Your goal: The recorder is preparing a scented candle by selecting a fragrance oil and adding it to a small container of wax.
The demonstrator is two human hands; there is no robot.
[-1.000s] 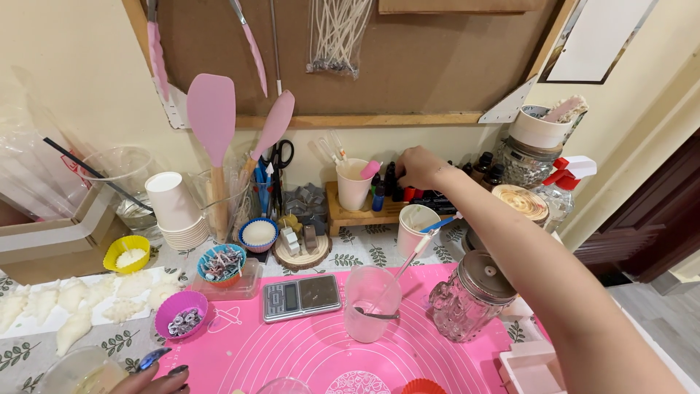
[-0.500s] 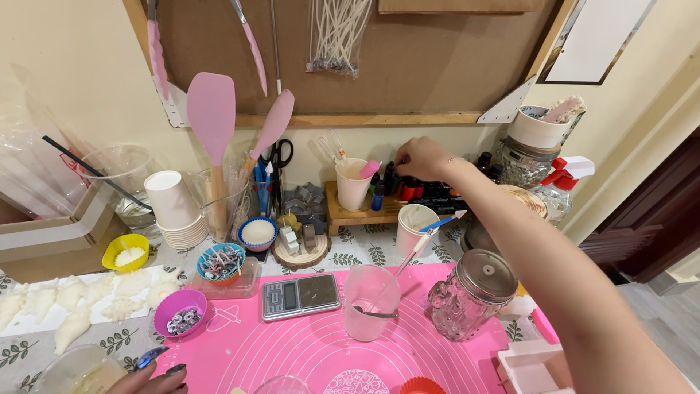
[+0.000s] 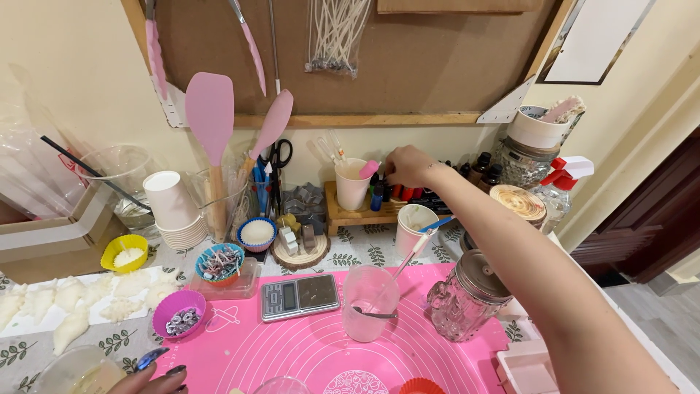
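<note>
My right hand [image 3: 408, 166] reaches to the back of the table, fingers curled down over a row of small red and blue bottles [image 3: 394, 192] on a wooden rack [image 3: 357, 214]. Whether it grips a bottle is hidden by the fingers. Right beside it stands a cream cup [image 3: 352, 184] with a pink tool in it. Only the fingertips of my left hand [image 3: 149, 376] show at the bottom edge, beside a clear plastic container [image 3: 69, 372] on the pink silicone mat [image 3: 292, 350].
On the mat stand a small digital scale [image 3: 300, 295], a clear measuring cup [image 3: 370, 303] with a stirrer and a lidded glass jar mug [image 3: 467, 298]. Behind are paper cups [image 3: 172, 208], pink spatulas [image 3: 210, 124], coloured silicone cups [image 3: 179, 312] and white wax pieces [image 3: 44, 306].
My right hand has moved a little left and down along the back shelf, onto the small bottles. My left hand has stayed put.
</note>
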